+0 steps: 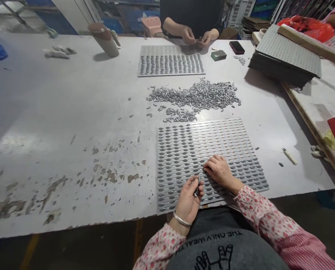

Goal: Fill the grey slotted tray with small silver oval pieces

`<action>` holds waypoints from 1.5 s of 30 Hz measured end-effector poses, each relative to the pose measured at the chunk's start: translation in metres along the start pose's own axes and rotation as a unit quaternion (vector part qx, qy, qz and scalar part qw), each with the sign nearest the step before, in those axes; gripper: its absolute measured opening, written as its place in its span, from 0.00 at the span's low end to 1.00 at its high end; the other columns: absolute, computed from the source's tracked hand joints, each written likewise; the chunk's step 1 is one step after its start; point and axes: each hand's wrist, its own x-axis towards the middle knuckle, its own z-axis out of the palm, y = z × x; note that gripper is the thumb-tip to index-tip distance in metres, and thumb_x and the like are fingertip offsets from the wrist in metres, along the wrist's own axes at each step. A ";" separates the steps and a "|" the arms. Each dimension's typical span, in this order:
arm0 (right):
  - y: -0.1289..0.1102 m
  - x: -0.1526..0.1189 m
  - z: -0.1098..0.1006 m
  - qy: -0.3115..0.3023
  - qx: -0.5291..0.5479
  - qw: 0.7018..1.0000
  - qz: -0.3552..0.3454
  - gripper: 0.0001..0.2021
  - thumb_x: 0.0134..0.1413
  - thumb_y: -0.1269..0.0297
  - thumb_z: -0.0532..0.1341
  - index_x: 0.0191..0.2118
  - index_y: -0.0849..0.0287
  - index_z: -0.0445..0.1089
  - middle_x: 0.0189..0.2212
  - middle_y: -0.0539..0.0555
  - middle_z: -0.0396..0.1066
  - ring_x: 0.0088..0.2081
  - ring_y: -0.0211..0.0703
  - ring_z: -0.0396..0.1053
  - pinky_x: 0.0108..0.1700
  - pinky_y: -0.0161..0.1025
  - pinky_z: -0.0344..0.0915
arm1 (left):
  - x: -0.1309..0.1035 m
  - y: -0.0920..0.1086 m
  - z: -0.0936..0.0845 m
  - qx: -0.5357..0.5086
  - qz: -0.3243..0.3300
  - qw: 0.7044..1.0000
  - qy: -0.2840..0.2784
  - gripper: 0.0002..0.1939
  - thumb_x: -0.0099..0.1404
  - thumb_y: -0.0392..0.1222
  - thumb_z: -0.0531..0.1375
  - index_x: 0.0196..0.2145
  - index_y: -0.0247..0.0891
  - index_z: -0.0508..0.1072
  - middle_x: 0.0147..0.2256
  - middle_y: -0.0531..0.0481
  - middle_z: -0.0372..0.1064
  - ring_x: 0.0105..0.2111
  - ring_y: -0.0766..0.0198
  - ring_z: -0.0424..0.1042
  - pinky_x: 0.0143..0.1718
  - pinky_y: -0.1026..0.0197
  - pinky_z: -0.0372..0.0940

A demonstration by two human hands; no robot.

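Pellets inside left hand grip

Bright, even overhead light, soft shadows, mild glare, wide-angle bending at edges.

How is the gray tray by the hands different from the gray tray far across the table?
The near tray looks bigger and lies under the person's right hand, while the far tray looks smaller and lies in front of a co-worker's hands. The near tray's slots look filled over most of it; the far tray's top rows look bare. The pile of small metal pieces lies between them. Both are flat, gray and full of rows of oval slots.
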 end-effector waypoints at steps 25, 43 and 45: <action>-0.004 0.018 -0.007 0.019 0.068 0.997 0.033 0.07 0.56 0.63 0.57 0.30 0.55 0.71 0.30 0.53 0.69 0.39 0.44 0.61 0.41 0.41 0.53 | 0.004 0.007 0.004 0.002 0.006 1.000 0.020 0.09 0.52 0.34 0.64 0.33 0.34 0.70 0.28 0.50 0.69 0.24 0.74 0.66 0.23 0.72 0.64; 0.016 0.039 0.003 0.043 0.224 0.966 0.121 0.04 0.53 0.65 0.59 0.31 0.58 0.70 0.28 0.49 0.71 0.33 0.39 0.63 0.39 0.37 0.57 | 0.016 0.008 0.014 -0.022 -0.013 1.000 0.000 0.06 0.61 0.32 0.55 0.35 0.32 0.70 0.28 0.47 0.70 0.23 0.72 0.68 0.20 0.71 0.63; 0.013 0.040 0.005 0.042 0.163 0.978 0.119 0.04 0.53 0.65 0.59 0.30 0.57 0.71 0.29 0.50 0.71 0.34 0.40 0.63 0.40 0.38 0.55 | 0.015 0.008 0.013 -0.029 -0.025 0.999 0.019 0.04 0.61 0.32 0.55 0.33 0.32 0.70 0.27 0.47 0.70 0.22 0.72 0.67 0.19 0.72 0.62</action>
